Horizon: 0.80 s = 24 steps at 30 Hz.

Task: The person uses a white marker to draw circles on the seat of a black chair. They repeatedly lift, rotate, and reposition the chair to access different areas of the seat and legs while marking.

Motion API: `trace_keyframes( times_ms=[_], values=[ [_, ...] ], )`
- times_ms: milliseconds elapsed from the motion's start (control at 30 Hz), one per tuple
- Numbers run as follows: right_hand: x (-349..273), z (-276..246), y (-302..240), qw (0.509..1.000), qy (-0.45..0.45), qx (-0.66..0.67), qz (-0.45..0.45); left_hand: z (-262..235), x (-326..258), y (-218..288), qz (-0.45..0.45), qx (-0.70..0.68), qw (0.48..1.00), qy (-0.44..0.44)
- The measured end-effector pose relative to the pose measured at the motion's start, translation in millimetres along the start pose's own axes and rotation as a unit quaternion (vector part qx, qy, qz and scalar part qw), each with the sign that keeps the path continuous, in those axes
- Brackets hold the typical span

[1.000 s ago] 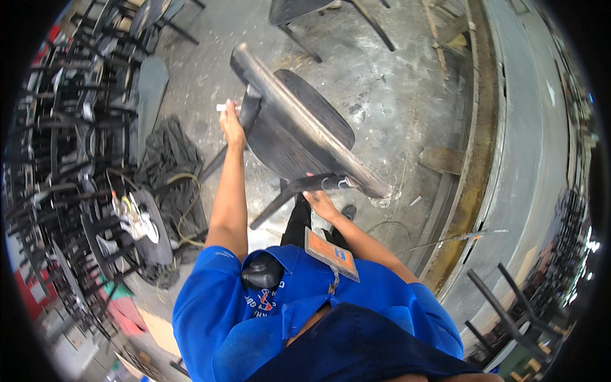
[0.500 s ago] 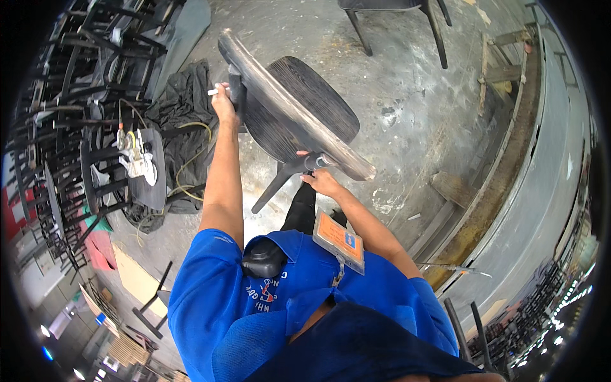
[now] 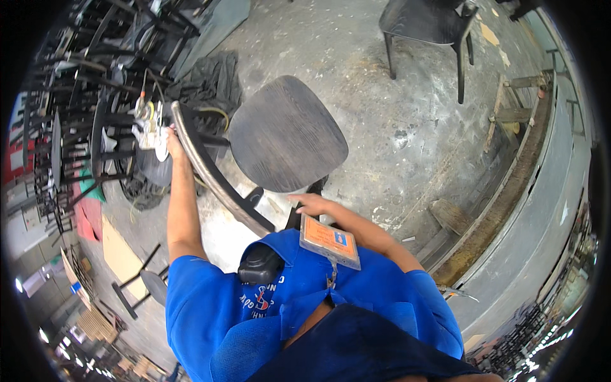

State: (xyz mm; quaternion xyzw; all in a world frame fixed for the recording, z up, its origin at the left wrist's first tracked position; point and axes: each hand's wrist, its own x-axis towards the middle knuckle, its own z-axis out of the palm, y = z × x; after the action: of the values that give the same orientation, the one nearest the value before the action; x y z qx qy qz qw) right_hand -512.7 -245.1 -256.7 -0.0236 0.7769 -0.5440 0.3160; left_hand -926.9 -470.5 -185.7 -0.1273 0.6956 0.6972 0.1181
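In the head view, the dark chair (image 3: pixel 286 143) lies in front of the person, its rounded seat (image 3: pixel 289 114) showing its broad top face, while the curved backrest (image 3: pixel 216 181) runs from beside the left hand (image 3: pixel 175 145) down to the front of the blue shirt (image 3: pixel 223 305). Half a second ago the backrest slanted across and above the seat, from upper left to lower right; now it has swung to the left and toward the body, leaving the seat uncovered. The right hand (image 3: pixel 312 204), which was on a support of the backrest, is now apart from it, fingers loosely extended by the seat's near edge; whether they touch the seat, I cannot tell. The left hand is at the backrest's far end, partly hidden, so its grip is unclear; behind it in the picture, a white-and-yellow tool (image 3: pixel 151 127) sits on another dark seat (image 3: pixel 153 170), and contact with that tool cannot be judged either. For the handling in hand, this looks like a turn of the chair, with the right hand's hold released. A second dark chair (image 3: pixel 423 25) stands well apart on the stained concrete floor (image 3: pixel 394 165).
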Motion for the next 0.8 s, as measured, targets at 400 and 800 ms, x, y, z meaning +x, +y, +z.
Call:
trace_keyframes(
  times_ms=[400, 800],
  values=[
    [-301.2, 25.4, 204.9, 0.69, 0.388, 0.226, 0.568, -226.5, -47.2, -35.2, -0.012, -0.027, 0.945, 0.326],
    [-146.8, 1.0, 26.1, 0.937, 0.296, 0.119, 0.14, 38.1, -271.5, -168.5, 0.128, 0.505, 0.824, -0.221]
  ],
)
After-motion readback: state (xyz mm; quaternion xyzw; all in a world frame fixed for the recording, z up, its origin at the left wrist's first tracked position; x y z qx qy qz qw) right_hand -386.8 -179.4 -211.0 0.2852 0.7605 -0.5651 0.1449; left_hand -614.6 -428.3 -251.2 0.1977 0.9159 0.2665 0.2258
